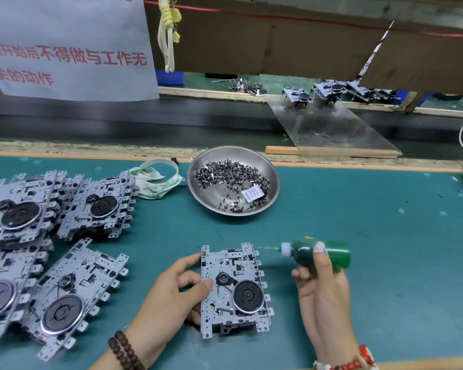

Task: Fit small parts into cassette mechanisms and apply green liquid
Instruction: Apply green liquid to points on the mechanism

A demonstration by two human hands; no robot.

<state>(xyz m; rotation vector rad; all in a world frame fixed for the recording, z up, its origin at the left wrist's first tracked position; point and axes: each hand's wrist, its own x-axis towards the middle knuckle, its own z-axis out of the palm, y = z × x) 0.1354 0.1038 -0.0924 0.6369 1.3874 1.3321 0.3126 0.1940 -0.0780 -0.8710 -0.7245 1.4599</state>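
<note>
Beaded wrists nearest the lens, and from them both hands reaching up over the green worktop [385,209]. Left hand [171,292] curled against the left edge of the cassette mechanism [234,289], thumb pressed on its plate just beside the small black pulley, remaining fingers [187,261] hooked round the upper left edge; grasping, not slack. Right hand [322,287] wrapped around the green bottle [322,253], one taped fingertip laid over the top of its body, thumb underneath.

Bottle lying almost level, long axis running left to right, white collar and thin green nozzle aimed left at the upper right corner of the mechanism, tip just short of the metal and not touching as far as can be told. Mechanism flat on the worktop between the two hands, long axis running away from the camera, large black flywheel toward the near right.

Judged step: the liquid stage, with the unit steadied and the nozzle brought close. Next move likely calls for tipping the nozzle down onto a chosen spot and squeezing lightly, a small dose only, while the left hand pins the plate.

Farther out from the left fingers, stacked mechanisms [51,236] waiting; beyond both hands, a steel bowl [274,182] of small parts [225,174], and a stained rag [153,182] beside it.
</note>
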